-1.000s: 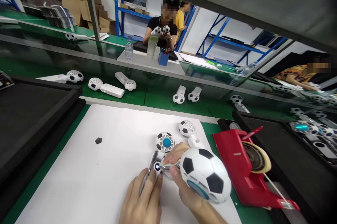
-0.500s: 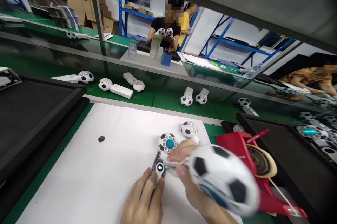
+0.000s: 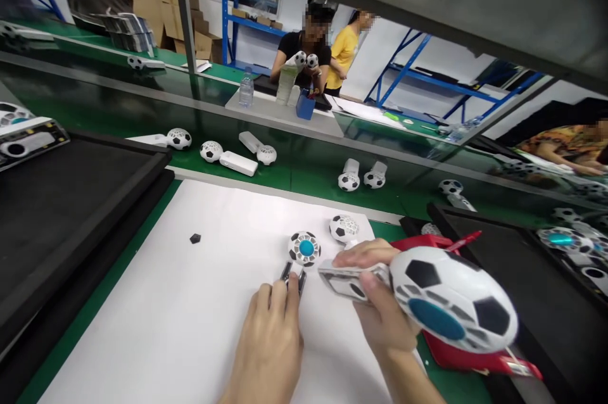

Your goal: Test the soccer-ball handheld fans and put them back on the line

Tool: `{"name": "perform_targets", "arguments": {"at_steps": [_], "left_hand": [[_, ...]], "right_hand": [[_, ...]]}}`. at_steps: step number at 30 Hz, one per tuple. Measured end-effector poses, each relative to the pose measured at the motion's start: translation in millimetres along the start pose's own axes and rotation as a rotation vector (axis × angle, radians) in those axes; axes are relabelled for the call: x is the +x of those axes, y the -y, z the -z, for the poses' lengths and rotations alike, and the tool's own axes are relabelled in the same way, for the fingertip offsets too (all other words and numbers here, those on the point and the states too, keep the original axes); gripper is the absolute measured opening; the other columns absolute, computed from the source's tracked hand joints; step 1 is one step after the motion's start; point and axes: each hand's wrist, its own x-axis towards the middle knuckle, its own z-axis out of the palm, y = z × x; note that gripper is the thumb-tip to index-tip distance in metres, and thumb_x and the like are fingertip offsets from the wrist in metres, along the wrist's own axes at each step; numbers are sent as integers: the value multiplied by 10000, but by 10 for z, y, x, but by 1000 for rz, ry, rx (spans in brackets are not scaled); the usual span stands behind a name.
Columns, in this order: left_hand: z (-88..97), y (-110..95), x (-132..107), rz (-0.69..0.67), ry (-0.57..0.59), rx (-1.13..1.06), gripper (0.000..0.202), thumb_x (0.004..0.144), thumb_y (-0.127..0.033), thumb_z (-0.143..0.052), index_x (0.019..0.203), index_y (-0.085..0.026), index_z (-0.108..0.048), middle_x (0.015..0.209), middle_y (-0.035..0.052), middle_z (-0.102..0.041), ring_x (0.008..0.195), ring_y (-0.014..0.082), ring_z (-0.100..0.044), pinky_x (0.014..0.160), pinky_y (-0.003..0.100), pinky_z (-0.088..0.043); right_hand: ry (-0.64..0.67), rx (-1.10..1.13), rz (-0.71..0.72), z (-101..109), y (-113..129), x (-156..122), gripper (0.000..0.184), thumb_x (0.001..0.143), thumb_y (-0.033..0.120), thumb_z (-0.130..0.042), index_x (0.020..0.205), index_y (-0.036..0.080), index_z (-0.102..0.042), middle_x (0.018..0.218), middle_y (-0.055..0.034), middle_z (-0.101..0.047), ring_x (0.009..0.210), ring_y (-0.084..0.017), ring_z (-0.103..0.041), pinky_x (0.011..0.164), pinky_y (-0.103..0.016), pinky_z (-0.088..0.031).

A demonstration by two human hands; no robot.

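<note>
My right hand [image 3: 387,312] grips the pale handle of a handheld fan [image 3: 456,293] with a black-and-white football-shaped head, raised above the paper and tilted. Its blue centre faces down and toward me. On the white sheet lies a second football fan [image 3: 304,248], blue centre up; my left hand [image 3: 273,334] has its fingers closed down on that handle, the index finger stretched along the top and covering part of it. Just behind sits another football fan [image 3: 344,228], its handle partly hidden by my right hand. A small black pentagon piece [image 3: 195,239] lies farther left.
Black trays [image 3: 85,195] flank the white paper [image 3: 156,290]. A red tape dispenser [image 3: 456,353] stands at the right, partly covered by the raised fan. Several football fans [image 3: 237,163] lie on the green strip behind. Co-workers [image 3: 308,43] sit and stand beyond.
The raised fan has moved right and away from the lying fan's handle. My left index finger now covers the lit round display that showed before. The view has shifted slightly.
</note>
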Motion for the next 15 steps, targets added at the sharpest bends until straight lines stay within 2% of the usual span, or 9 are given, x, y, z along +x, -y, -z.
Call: {"name": "perform_targets", "arguments": {"at_steps": [3, 6, 10, 13, 15], "left_hand": [[-24, 7, 27, -50, -34, 42, 552, 792, 0, -503, 1341, -46, -529, 945, 93, -569, 789, 219, -500, 654, 360, -530], [-55, 53, 17, -94, -46, 47, 521, 810, -7, -514, 1328, -49, -542, 966, 98, -583, 795, 213, -509, 648, 342, -538], [-58, 108, -12, -134, -65, 7, 490, 812, -33, -563, 1302, -27, -561, 946, 95, -601, 803, 214, -531, 652, 331, -561], [-62, 122, -70, -141, -163, -101, 414, 823, -49, -600, 1235, -91, -618, 1005, 96, -627, 893, 236, -571, 683, 318, -574], [-82, 115, -123, -107, -240, -191, 353, 820, -43, -606, 1156, -140, -653, 1096, 96, -638, 1009, 269, -586, 748, 335, -584]], "right_hand": [[-28, -4, 91, 134, -87, 33, 71, 881, 273, -604, 880, 208, -632, 809, -43, -647, 757, -234, -657, 732, -411, -540], [-20, -18, 68, 179, -179, 9, 51, 888, 219, -598, 887, 202, -645, 826, -43, -656, 775, -224, -661, 752, -394, -520], [-25, 7, 42, 132, -201, -71, 71, 900, 230, -585, 888, 209, -651, 807, -39, -661, 772, -218, -655, 732, -375, -503], [-10, 61, -16, 36, -127, -113, 112, 894, 306, -594, 869, 222, -664, 778, -34, -671, 732, -214, -650, 687, -365, -515], [4, 59, -94, -54, -67, -124, 151, 830, 370, -676, 797, 223, -685, 724, -28, -671, 661, -207, -638, 634, -354, -523]]}}
